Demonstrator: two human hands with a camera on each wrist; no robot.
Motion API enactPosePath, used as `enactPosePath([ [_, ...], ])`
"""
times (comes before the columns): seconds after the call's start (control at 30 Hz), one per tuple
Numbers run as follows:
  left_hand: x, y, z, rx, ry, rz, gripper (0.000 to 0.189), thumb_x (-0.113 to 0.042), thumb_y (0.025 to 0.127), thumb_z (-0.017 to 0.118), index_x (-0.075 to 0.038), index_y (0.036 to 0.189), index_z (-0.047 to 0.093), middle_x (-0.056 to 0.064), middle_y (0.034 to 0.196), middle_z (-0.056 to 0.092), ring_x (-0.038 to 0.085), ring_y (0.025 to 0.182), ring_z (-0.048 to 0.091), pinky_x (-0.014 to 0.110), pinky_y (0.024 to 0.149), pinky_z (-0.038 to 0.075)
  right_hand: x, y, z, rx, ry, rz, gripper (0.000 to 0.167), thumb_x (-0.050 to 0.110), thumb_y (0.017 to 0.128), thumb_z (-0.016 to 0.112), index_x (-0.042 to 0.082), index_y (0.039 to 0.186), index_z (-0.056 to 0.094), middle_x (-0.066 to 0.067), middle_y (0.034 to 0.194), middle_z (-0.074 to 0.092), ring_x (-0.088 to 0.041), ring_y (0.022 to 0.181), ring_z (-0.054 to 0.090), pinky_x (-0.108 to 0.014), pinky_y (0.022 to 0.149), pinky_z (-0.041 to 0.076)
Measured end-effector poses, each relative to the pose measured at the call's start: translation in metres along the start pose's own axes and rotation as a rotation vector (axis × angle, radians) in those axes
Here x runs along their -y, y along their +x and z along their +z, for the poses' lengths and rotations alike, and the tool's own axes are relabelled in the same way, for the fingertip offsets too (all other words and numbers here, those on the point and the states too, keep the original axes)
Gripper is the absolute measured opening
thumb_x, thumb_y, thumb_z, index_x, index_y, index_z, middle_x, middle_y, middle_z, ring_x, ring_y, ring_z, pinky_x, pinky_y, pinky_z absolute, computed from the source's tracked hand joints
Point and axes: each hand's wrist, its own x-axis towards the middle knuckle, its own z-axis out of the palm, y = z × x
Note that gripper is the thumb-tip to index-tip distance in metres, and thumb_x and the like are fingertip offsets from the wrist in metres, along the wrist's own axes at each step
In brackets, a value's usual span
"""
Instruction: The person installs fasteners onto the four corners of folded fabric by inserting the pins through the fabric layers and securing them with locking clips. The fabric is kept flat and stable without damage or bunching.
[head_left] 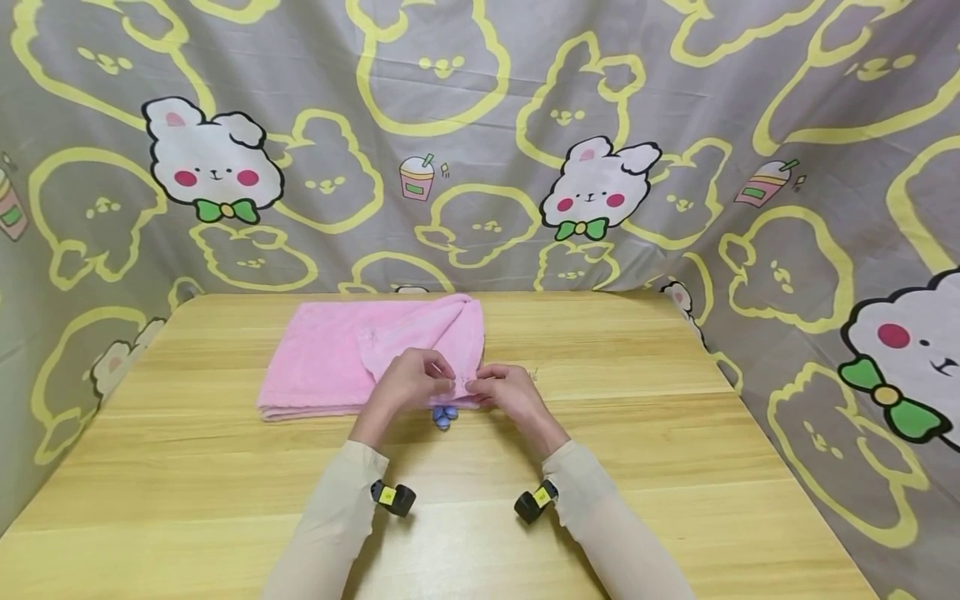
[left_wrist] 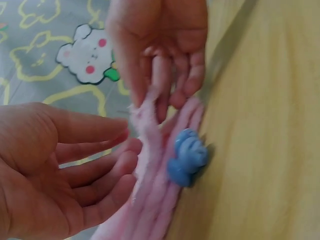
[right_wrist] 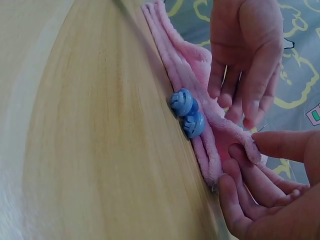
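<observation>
A folded pink plush cloth point(head_left: 318, 358) lies on the table, its upper layer turned back near the right end. My right hand point(head_left: 513, 392) pinches the edge of that layer between thumb and fingers, seen closely in the right wrist view. Just left of it, my left hand point(head_left: 408, 383) has its thumb and fingertips at the same edge, with fingers fairly straight in the left wrist view. Whether its fingertips hold anything is hidden. Small glossy blue plastic pieces point(right_wrist: 189, 112) with rounded, slotted heads rest against the cloth's near side, below both hands.
The light wood table point(head_left: 637, 492) extends around the cloth. A grey curtain point(head_left: 480, 100) printed with rabbits hangs behind the table and along both sides. Each wrist wears a black camera point(head_left: 393, 498) on a strap over a beige sleeve point(head_left: 330, 517).
</observation>
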Motion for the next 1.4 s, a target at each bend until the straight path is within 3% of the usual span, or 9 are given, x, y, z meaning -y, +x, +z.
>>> enactPosePath([
  [0.27, 0.004, -0.006, -0.013, 0.191, 0.040, -0.010, 0.004, -0.010, 0.086, 0.075, -0.007, 0.088, 0.074, 0.004, 0.078, 0.068, 0.018, 0.071, 0.063, 0.027, 0.065, 0.049, -0.001, 0.001, 0.000, -0.006, -0.013, 0.004, 0.021, 0.009, 0.085, 0.075, -0.004, 0.102, 0.072, -0.007, 0.083, 0.073, -0.014, 0.070, 0.067, -0.033, 0.073, 0.059],
  [0.5, -0.001, -0.010, -0.020, 0.261, 0.105, -0.055, 0.009, -0.011, 0.087, 0.071, -0.010, 0.095, 0.074, 0.011, 0.075, 0.071, 0.024, 0.066, 0.068, 0.031, 0.064, 0.050, 0.001, 0.003, 0.000, -0.004, -0.021, -0.004, 0.020, 0.009, 0.086, 0.074, -0.004, 0.101, 0.071, -0.004, 0.084, 0.070, -0.011, 0.070, 0.065, -0.031, 0.073, 0.058],
  [0.77, 0.001, -0.011, -0.016, 0.342, 0.051, -0.091, 0.012, -0.006, 0.089, 0.067, -0.005, 0.098, 0.074, 0.014, 0.079, 0.072, 0.024, 0.068, 0.070, 0.037, 0.068, 0.059, -0.001, 0.002, -0.001, -0.004, -0.045, -0.003, 0.022, 0.012, 0.087, 0.075, -0.003, 0.103, 0.072, -0.007, 0.091, 0.072, -0.013, 0.074, 0.066, -0.032, 0.076, 0.058],
  [1.1, 0.001, -0.014, -0.012, 0.352, 0.027, -0.156, 0.008, -0.006, 0.093, 0.065, -0.004, 0.097, 0.071, 0.016, 0.081, 0.069, 0.024, 0.069, 0.068, 0.037, 0.065, 0.060, -0.003, 0.002, 0.000, 0.002, -0.050, 0.000, 0.023, 0.012, 0.087, 0.075, -0.004, 0.103, 0.072, -0.006, 0.090, 0.072, -0.013, 0.074, 0.067, -0.033, 0.077, 0.058],
  [1.4, -0.001, -0.016, -0.007, 0.328, 0.078, -0.178, 0.020, 0.010, 0.078, 0.063, -0.002, 0.092, 0.069, 0.014, 0.078, 0.068, 0.026, 0.065, 0.067, 0.037, 0.060, 0.059, -0.002, 0.001, 0.000, 0.006, -0.057, 0.005, 0.022, 0.011, 0.087, 0.074, -0.003, 0.104, 0.072, -0.008, 0.094, 0.072, -0.014, 0.075, 0.067, -0.033, 0.077, 0.058],
])
